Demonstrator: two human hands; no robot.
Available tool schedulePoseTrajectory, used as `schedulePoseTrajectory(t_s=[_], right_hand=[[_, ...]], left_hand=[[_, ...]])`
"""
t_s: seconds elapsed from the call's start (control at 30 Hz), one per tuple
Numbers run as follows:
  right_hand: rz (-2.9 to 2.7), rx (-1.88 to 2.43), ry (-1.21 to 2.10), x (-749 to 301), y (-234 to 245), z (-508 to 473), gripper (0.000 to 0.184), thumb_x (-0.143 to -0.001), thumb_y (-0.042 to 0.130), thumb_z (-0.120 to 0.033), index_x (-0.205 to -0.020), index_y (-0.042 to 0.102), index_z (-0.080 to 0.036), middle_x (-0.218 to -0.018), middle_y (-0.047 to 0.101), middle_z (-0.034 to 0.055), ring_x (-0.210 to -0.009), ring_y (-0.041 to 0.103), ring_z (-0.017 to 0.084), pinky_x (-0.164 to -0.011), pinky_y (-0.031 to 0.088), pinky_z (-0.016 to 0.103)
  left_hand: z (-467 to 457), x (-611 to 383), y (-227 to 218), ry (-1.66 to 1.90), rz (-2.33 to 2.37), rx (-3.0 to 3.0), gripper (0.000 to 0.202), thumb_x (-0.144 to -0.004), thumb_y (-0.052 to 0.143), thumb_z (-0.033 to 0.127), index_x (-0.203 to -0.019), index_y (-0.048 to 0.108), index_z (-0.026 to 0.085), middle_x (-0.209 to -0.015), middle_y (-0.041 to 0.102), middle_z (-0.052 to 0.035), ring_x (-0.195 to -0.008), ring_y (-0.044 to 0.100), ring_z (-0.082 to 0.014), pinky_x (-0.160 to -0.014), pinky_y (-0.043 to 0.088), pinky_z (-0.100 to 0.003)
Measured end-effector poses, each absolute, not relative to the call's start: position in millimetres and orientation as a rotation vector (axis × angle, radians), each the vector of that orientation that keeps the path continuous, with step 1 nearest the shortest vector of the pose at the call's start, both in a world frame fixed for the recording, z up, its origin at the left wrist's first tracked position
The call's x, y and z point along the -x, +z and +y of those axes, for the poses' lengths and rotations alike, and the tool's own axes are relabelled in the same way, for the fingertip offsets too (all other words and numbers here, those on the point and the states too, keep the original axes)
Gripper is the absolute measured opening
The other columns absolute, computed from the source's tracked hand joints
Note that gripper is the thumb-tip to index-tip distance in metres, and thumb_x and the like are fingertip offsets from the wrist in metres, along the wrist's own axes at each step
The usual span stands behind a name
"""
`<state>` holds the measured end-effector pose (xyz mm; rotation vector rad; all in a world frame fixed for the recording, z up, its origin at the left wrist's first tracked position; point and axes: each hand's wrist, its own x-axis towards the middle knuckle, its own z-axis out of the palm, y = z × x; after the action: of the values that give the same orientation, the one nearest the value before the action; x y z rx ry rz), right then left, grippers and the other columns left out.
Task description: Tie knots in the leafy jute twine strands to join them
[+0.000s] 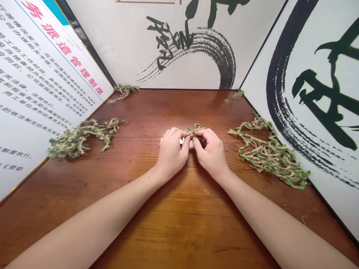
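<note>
My left hand [171,152] and my right hand [211,151] meet at the middle of a brown wooden table [179,224]. Both are curled, fingertips pinched together on a short piece of jute twine with small green leaves [194,130]. The twine sticks out just above my fingertips. Something small and white [182,141] shows between my thumbs; I cannot make out what it is.
A pile of leafy twine [81,136] lies at the left, a larger pile [267,151] at the right, and small bits [123,90] in the far corners. White boards with printed text [42,86] and black brush strokes [314,93] wall the table on three sides.
</note>
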<state>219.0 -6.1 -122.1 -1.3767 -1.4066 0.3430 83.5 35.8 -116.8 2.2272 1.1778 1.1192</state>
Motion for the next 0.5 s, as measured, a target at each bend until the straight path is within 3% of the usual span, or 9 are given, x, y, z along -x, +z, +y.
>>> schedulePoseTrajectory(t_s=[0.17, 0.33, 0.5], right_hand=[[-1.426, 1.387, 0.347, -218.7, -121.9, -6.0, 0.006, -0.090, 0.057, -0.019, -0.087, 0.061, -0.022, -0.089, 0.066, 0.0047, -0.083, 0.061, 0.020, -0.076, 0.049, 0.033], [-1.384, 1.386, 0.387, -218.9, -123.7, -4.4, 0.007, -0.090, 0.056, -0.022, -0.083, 0.058, -0.021, -0.084, 0.063, 0.0035, -0.078, 0.059, 0.019, -0.075, 0.047, 0.032], [-1.322, 1.428, 0.423, -219.0, -123.7, -3.3, 0.011, -0.089, 0.056, -0.025, -0.079, 0.056, -0.022, -0.079, 0.061, 0.0021, -0.076, 0.057, 0.018, -0.073, 0.045, 0.032]], left_hand=[[35.4, -83.9, -117.3, 1.151, 1.250, -2.238, 0.008, -0.091, 0.063, 0.018, -0.083, 0.064, 0.020, -0.089, 0.067, -0.0041, -0.088, 0.061, -0.0208, -0.085, 0.049, -0.039], [32.8, -83.6, -115.4, 1.316, 1.286, -2.236, 0.008, -0.086, 0.072, 0.017, -0.092, 0.068, 0.020, -0.100, 0.063, -0.0060, -0.098, 0.060, -0.0231, -0.090, 0.049, -0.041], [29.9, -83.3, -115.2, 1.397, 1.229, -2.396, 0.005, -0.090, 0.070, 0.019, -0.090, 0.072, 0.023, -0.102, 0.064, -0.0054, -0.096, 0.060, -0.0222, -0.091, 0.045, -0.043]])
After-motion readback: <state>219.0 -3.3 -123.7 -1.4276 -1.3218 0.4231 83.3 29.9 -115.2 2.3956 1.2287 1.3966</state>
